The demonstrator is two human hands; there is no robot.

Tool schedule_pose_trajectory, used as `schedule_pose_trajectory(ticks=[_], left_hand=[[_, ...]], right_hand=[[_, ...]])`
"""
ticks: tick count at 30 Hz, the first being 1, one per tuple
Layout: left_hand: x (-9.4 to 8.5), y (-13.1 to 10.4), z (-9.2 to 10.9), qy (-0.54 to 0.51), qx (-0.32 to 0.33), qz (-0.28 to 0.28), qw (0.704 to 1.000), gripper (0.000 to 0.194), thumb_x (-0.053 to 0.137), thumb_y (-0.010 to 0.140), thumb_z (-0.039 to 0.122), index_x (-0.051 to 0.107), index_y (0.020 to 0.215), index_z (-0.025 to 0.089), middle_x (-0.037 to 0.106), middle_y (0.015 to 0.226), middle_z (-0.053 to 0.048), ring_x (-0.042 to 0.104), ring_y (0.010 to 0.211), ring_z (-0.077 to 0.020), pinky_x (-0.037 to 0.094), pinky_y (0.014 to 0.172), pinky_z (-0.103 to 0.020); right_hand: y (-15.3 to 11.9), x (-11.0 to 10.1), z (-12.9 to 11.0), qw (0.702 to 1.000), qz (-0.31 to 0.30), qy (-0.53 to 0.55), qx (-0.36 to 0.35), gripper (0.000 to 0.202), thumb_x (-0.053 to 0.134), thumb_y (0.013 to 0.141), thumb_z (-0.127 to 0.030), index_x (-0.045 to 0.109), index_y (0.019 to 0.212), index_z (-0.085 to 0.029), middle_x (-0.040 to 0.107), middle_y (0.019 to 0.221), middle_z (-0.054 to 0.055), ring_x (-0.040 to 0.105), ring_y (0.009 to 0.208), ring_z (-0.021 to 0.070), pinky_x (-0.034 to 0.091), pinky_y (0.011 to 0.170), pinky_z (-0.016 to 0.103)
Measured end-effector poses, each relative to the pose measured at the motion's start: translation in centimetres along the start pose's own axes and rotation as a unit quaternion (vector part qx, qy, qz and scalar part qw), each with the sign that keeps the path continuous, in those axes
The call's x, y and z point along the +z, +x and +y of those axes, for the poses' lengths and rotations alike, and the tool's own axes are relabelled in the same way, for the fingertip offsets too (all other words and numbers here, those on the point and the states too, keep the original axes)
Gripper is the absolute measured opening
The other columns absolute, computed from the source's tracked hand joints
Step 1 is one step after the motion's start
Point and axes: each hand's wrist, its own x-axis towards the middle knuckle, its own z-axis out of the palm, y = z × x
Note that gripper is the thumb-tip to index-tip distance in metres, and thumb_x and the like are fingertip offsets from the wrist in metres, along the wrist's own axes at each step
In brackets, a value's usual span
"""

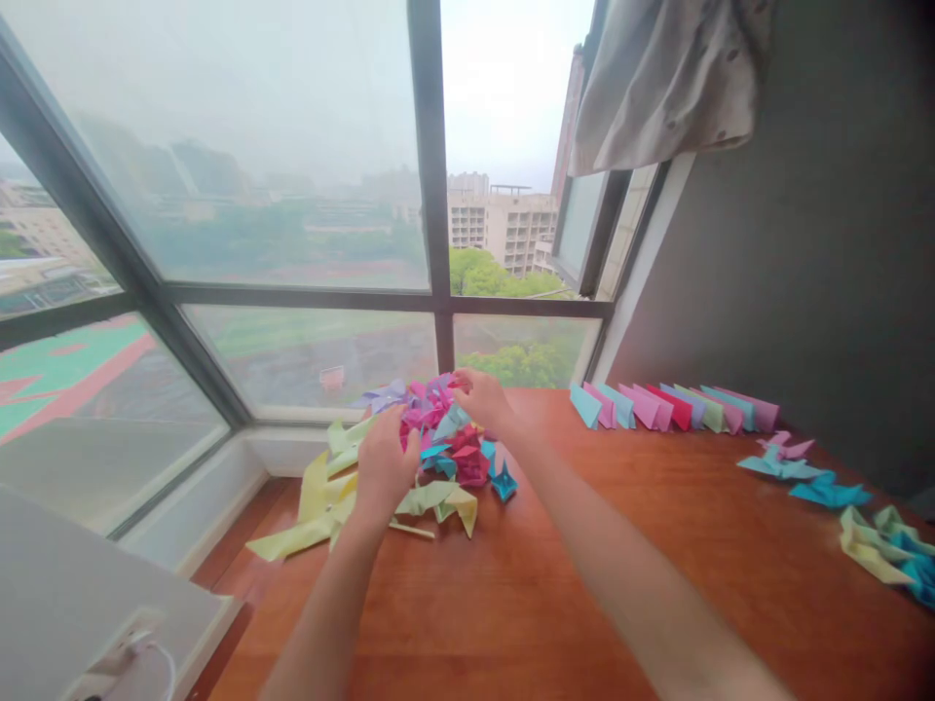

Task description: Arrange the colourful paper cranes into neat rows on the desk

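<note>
A pile of folded paper pieces in several colours lies on the wooden table [467, 604] near the window. My left hand [384, 465] rests over the pile's left side, thumb apart from the fingers, whose tips are partly hidden. Pale yellow folded papers [316, 497] lie beside and under it. At the far side of the pile, my right hand [483, 397] has its thumb and fingers around the edge of a purple-magenta origami piece [439, 389]. A dark red folded piece [469, 460] and a blue one [504, 481] lie nearer me, between my forearms.
A row of folded papers [654, 407] in mixed colours stands along the wall at the right. Blue origami pieces [831, 490] and yellow-green ones [873, 547] lie at the right edge. A window frame [380, 297] rises behind; a white cable [157, 650] is plugged in at lower left.
</note>
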Motion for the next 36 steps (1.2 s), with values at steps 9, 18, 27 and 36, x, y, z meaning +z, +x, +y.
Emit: schedule_pose_trajectory(ticks=[9, 18, 27, 36], left_hand=[[-0.3, -3.8, 4.3, -0.037, 0.078, 0.003, 0.996, 0.026, 0.050, 0.088, 0.018, 0.062, 0.111, 0.017, 0.065, 0.118, -0.013, 0.059, 0.113, -0.0288, 0.046, 0.101, -0.047], [3.3, -7.2, 11.3, -0.187, 0.171, -0.191, 0.948, 0.026, 0.048, 0.089, 0.013, 0.062, 0.109, 0.021, 0.069, 0.110, -0.008, 0.065, 0.101, -0.0226, 0.052, 0.087, -0.036], [5.3, -10.2, 14.7, -0.210, 0.219, -0.347, 0.888, 0.028, 0.045, 0.086, 0.008, 0.065, 0.101, 0.023, 0.073, 0.097, -0.004, 0.068, 0.090, -0.0195, 0.051, 0.077, -0.028], [5.7, -10.2, 14.8, -0.199, 0.198, -0.364, 0.888, 0.031, 0.047, 0.081, 0.007, 0.066, 0.100, 0.021, 0.073, 0.093, -0.005, 0.068, 0.086, -0.0204, 0.051, 0.075, -0.028]], right_hand=[[-7.5, -6.7, 5.9, 0.998, 0.034, 0.001, 0.046, 0.029, 0.055, 0.081, -0.014, 0.069, 0.106, -0.018, 0.074, 0.103, 0.007, 0.070, 0.085, 0.0164, 0.056, 0.079, 0.029], [-21.8, -18.4, 16.7, 0.976, 0.152, -0.049, 0.150, 0.037, 0.055, 0.081, -0.036, 0.065, 0.111, -0.019, 0.072, 0.108, 0.010, 0.070, 0.092, 0.0225, 0.058, 0.080, 0.036], [-33.8, -34.8, 25.0, 0.872, 0.323, -0.257, 0.264, 0.042, 0.050, 0.076, -0.049, 0.069, 0.099, -0.019, 0.072, 0.099, 0.015, 0.069, 0.086, 0.0288, 0.054, 0.078, 0.041], [-36.4, -41.0, 31.4, 0.904, 0.241, -0.175, 0.305, 0.038, 0.064, 0.062, -0.052, 0.075, 0.083, -0.021, 0.075, 0.093, 0.013, 0.071, 0.080, 0.0300, 0.052, 0.065, 0.035]])
